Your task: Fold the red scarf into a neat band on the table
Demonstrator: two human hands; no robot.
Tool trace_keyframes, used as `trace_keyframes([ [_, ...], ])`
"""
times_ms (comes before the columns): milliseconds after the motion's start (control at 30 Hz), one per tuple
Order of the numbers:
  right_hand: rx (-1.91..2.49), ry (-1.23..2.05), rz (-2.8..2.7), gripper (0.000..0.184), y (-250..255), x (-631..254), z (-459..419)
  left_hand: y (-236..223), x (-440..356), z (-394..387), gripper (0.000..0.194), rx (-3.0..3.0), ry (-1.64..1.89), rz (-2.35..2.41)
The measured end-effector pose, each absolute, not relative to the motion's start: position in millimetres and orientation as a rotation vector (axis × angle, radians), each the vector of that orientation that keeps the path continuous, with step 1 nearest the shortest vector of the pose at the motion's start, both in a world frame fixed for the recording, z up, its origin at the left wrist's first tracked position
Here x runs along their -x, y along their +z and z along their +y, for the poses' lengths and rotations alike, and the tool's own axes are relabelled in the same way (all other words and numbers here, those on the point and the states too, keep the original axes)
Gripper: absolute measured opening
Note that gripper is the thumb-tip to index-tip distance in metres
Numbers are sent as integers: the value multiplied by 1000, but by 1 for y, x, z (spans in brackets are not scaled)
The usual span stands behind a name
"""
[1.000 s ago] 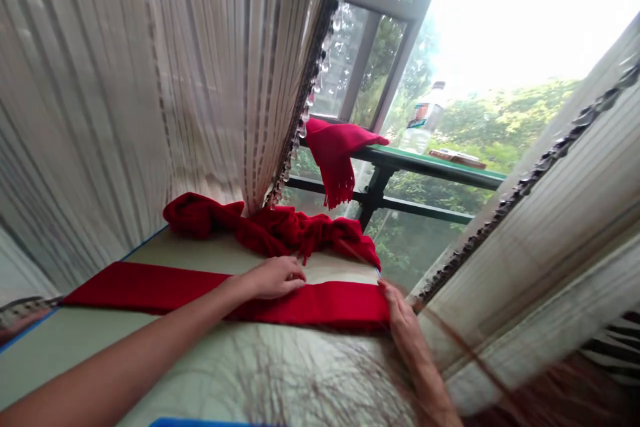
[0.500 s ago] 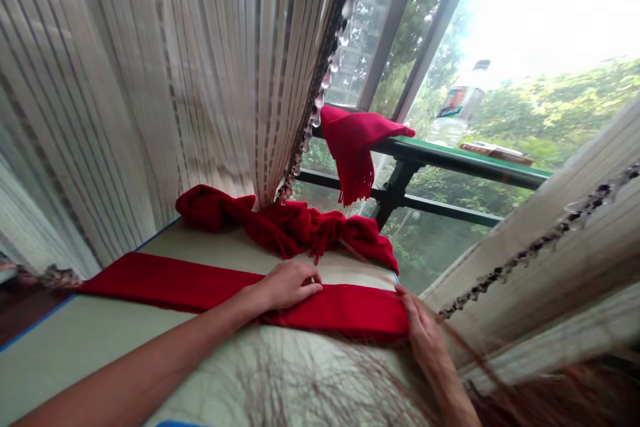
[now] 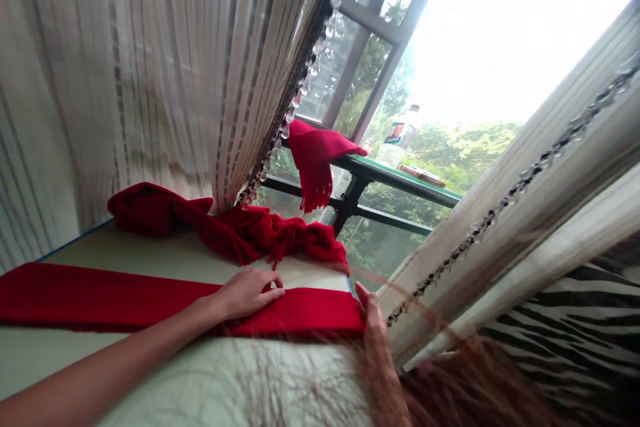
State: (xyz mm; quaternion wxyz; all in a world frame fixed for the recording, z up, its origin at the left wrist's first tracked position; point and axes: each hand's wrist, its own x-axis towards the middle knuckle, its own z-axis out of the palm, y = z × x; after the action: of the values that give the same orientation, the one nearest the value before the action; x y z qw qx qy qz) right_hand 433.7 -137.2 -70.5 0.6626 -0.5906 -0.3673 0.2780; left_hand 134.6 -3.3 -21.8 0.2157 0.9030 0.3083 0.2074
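Note:
A red scarf (image 3: 100,297), folded into a long flat band, lies across the pale tabletop (image 3: 280,367). My left hand (image 3: 247,293) rests on its middle, the fingers curled in and closed on the cloth near the upper edge. At the band's right end, my right hand (image 3: 373,317) is closed round the short edge; some of its fingers are hidden. Behind the band, a second red scarf (image 3: 250,233) lies crumpled, with fringe showing. Loose strands of hair blur the lower part of the view.
Striped curtains (image 3: 165,67) with bead trim hang at the left and right. On the green-black window rail (image 3: 405,180) hangs a red fringed cloth (image 3: 317,153), near a plastic bottle (image 3: 397,140) and a small flat object (image 3: 423,175). A zebra-striped surface (image 3: 565,320) is at the right.
The view swung one way, then back, so everything now appears farther left. Both hands keep their places on the folded scarf, though the right thumb stands more raised.

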Motion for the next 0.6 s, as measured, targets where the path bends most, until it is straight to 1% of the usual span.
trace_keyframes([
  [233,1068,657,-637,61,-54,-438,-139,-18,-161,-5,33,-2448,615,782],
  [400,1012,766,-597,59,-56,-445,-138,-23,-170,-7,28,-2427,625,746],
  [600,921,825,-563,57,-54,-451,-137,-23,-169,-8,28,-2444,623,712],
])
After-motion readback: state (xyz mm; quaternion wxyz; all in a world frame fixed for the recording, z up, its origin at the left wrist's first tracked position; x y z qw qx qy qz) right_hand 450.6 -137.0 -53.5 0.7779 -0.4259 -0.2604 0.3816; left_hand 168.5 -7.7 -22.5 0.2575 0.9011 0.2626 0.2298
